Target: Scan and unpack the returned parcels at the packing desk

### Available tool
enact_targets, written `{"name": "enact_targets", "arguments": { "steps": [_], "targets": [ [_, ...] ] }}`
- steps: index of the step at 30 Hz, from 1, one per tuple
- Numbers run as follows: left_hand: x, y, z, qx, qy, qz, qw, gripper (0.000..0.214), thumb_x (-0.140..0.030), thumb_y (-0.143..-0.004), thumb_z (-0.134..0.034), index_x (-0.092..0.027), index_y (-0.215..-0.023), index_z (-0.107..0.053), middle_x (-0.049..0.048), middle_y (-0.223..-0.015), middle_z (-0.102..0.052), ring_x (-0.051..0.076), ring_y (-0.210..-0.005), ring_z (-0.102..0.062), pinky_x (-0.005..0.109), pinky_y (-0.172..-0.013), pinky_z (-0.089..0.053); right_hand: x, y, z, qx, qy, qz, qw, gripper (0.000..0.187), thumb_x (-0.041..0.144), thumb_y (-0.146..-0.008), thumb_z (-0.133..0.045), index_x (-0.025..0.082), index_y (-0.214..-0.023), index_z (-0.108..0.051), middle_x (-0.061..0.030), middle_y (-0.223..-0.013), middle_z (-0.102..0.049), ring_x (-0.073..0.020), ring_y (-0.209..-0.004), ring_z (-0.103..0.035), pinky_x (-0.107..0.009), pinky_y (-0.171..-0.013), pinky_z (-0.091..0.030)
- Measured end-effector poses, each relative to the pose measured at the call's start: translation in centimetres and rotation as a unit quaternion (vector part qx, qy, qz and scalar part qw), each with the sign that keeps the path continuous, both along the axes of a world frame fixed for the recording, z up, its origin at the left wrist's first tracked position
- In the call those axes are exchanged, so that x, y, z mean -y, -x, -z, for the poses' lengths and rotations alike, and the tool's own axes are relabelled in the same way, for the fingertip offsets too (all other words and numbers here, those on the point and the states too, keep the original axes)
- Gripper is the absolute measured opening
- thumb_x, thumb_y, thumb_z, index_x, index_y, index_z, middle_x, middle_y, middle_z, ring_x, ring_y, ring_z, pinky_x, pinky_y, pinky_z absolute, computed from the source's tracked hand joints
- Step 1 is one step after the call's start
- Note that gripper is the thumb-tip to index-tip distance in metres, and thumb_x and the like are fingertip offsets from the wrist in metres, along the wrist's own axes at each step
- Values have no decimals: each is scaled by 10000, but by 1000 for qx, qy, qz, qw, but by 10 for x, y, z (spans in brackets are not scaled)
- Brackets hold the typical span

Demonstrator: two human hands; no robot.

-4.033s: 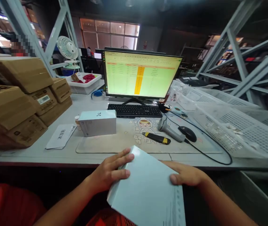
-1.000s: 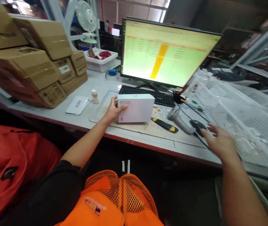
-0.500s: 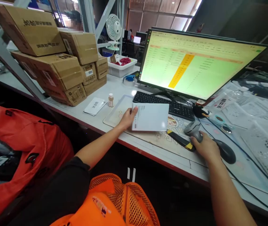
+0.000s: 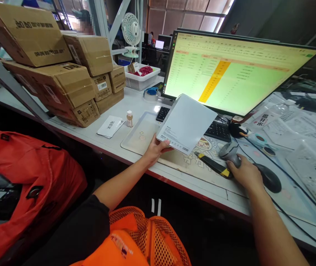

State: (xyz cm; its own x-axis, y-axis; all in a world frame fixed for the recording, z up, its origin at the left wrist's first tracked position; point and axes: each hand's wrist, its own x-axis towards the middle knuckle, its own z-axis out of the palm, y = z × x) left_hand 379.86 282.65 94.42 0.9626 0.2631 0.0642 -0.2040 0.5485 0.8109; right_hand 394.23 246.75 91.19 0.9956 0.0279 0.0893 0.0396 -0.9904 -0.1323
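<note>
Box (image 4: 187, 123) held at a tilt above the mat (image 4: 139, 136), printed face toward the viewer. Left hand (image 4: 156, 150) clamped on its lower left corner, thumb over the face; cannot tell whether any edge touches down. Long axis slants from this grip up and rightward, toward the monitor (image 4: 238, 70).

Main relation: scanner (image 4: 229, 150) to the right of the box, apart from it, head end pointing boxward. Right hand (image 4: 246, 175) has its fingers wrapped round the handle. Barcode (image 4: 185, 149) sits at the face's lowest corner; knife (image 4: 213, 165) lies on the mat between box and scanner. Left hand is nearer the box; mouse (image 4: 268, 178) just beside the right.

Surface: white table (image 4: 116, 112), keyboard (image 4: 217, 131) partly hidden by the box. Bottle (image 4: 129, 119) and cards (image 4: 110, 126) to the left.

Room: cartons (image 4: 44, 37) stacked at left, fan (image 4: 131, 29) behind, red bag (image 4: 55, 162) below the table edge.
</note>
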Motion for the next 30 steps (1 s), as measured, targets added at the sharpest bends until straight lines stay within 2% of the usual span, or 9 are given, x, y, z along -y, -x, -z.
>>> {"name": "enact_targets", "arguments": {
  "steps": [6, 9, 11, 14, 17, 19, 21, 25, 30],
  "targets": [
    [-10, 1, 0, 1, -38, -24, 999, 716, -521, -631, -959, -199, -1146, -577, 77, -1179, -699, 255, -1071, -692, 436, -911, -617, 7, -1, -16, -39, -60, -21, 997, 812, 627, -890, -490, 104, -1510, -536, -234, -1298, -686, -410, -1150, -670, -526, -1029, -508],
    [-28, -1, 2, 28, -100, -47, 993, 685, -563, -644, -935, -192, -1094, -575, 57, -1061, -702, 231, -992, -694, 358, -834, -607, 30, -5, -25, 35, -126, -22, 991, 792, 627, -849, -496, 133, -1464, -562, -187, -1229, -719, -365, -1123, -686, -488, -1068, -497],
    [-43, -2, 0, 55, -180, -56, 981, 660, -552, -668, -919, -190, -1094, -567, 55, -1031, -699, 223, -975, -690, 327, -820, -590, 52, -10, -27, 108, -138, -19, 984, 762, 628, -837, -468, 139, -1408, -592, -198, -1261, -706, -372, -1191, -664, -483, -1101, -481],
    [-59, -3, -10, 80, -349, -29, 933, 651, -444, -726, -887, -201, -1227, -549, 70, -1132, -697, 237, -1057, -685, 336, -887, -578, 87, -21, -21, 165, -131, -28, 977, 675, 641, -830, -440, 175, -1274, -641, -226, -1320, -674, -403, -1305, -605, -496, -1172, -433],
    [-60, -4, -23, 80, -525, 31, 847, 682, -357, -740, -861, -215, -1320, -532, 73, -1182, -695, 246, -1064, -682, 362, -928, -564, 110, -30, -7, 136, -161, -28, 977, 612, 681, -762, -501, 238, -1153, -656, -207, -1291, -693, -425, -1303, -607, -529, -1181, -433],
    [-56, -5, -28, 75, -588, 55, 803, 690, -360, -741, -850, -222, -1338, -532, 76, -1200, -695, 250, -1035, -684, 377, -933, -558, 117, -33, 3, 117, -197, -18, 973, 629, 710, -709, -537, 248, -1116, -665, -189, -1289, -702, -434, -1282, -622, -570, -1165, -446],
    [-53, -7, -28, 59, -601, 64, 795, 728, -380, -758, -828, -233, -1392, -502, 91, -1256, -687, 260, -1044, -688, 398, -950, -553, 119, -33, 12, 126, -225, -14, 966, 663, 737, -688, -544, 236, -1102, -680, -177, -1290, -706, -434, -1256, -639, -601, -1148, -456],
    [-57, -11, -14, 6, -588, 73, 805, 878, -414, -774, -817, -222, -1521, -395, 146, -1355, -664, 310, -1191, -670, 448, -1035, -534, 122, -28, 24, 169, -257, -22, 951, 684, 752, -705, -561, 229, -1120, -704, -156, -1244, -731, -413, -1204, -673, -593, -1124, -489],
    [-64, -12, 4, -28, -580, 94, 809, 797, -429, -803, -805, -218, -1494, -467, 155, -1384, -679, 332, -1245, -660, 499, -1108, -506, 126, -25, 36, 191, -273, -49, 942, 620, 692, -733, -577, 237, -1130, -717, -123, -1236, -738, -374, -1204, -680, -548, -1136, -501]
  ]
}}
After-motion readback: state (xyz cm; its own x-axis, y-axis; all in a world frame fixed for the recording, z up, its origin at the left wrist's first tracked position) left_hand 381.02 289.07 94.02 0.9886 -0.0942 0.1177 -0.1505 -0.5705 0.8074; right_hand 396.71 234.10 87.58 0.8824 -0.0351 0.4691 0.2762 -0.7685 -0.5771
